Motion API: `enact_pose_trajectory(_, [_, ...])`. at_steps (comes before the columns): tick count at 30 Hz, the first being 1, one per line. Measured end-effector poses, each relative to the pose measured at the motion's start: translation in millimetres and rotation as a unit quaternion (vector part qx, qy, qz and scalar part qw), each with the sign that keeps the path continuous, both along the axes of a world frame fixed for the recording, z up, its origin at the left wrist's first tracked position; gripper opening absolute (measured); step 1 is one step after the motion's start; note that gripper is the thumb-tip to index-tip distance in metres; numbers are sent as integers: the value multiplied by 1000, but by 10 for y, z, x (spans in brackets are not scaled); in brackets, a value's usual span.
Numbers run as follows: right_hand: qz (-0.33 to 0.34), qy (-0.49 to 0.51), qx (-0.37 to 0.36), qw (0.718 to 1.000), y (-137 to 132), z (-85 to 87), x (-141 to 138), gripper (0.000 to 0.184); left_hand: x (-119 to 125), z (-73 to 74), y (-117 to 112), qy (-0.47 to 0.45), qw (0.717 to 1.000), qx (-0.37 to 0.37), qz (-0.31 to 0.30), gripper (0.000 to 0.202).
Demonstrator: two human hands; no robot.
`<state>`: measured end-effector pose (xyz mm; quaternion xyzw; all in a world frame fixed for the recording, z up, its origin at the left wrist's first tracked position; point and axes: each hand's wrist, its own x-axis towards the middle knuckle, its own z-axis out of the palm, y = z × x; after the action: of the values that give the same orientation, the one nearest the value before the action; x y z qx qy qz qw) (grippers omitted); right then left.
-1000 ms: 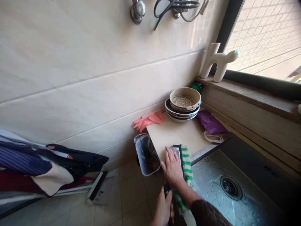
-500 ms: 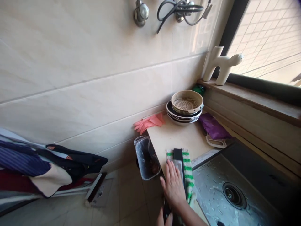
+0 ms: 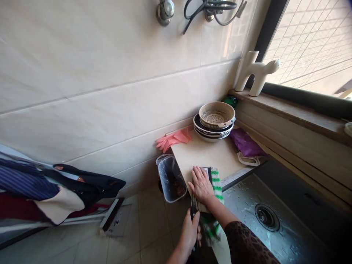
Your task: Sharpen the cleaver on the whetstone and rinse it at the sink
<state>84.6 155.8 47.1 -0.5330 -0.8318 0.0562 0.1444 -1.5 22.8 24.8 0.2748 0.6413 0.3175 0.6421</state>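
Observation:
My left hand is wrapped round the black handle of a knife at the counter's near edge. My right hand lies flat over the knife's blade, its fingers stretched forward and pressing down. Under the blade is a long dark block that looks like a whetstone, mostly covered by the hand and knife. A green-and-white striped cloth lies beneath the block on the counter.
A steel sink with water drops is on the right. Behind are stacked bowls under a beige colander, a purple bag and pink gloves. A lined bin stands left of the counter, below its edge.
Both hands have pushed the knife forward along the dark block, so the right hand now covers its far end. More of the left hand and handle shows. The view has shifted slightly.

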Motion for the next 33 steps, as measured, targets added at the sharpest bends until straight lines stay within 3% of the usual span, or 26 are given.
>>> enact_pose_trajectory(6, [3,9,44,999,-333,-181,-28,59,-11,-225,-340,26,999,-10,24,93])
enact_pose_trajectory(12, [4,15,12,1000,39,-126,-42,53,54,-80,15,13,999,15,31,87])
enact_pose_trajectory(18, [12,29,57,998,-208,-208,-52,54,-5,-225,-230,51,998,-11,41,96])
enact_pose_trajectory(24, [-14,13,16,1000,-56,-129,-59,54,-24,-53,-44,13,1000,-2,1,87])
enact_pose_trajectory(29, [1,20,58,998,-333,-237,-64,54,-63,-183,-313,52,998,-23,17,92])
enact_pose_trajectory(33, [-20,10,6,1000,-56,-125,-72,52,-51,-58,-33,30,1000,-7,1,85])
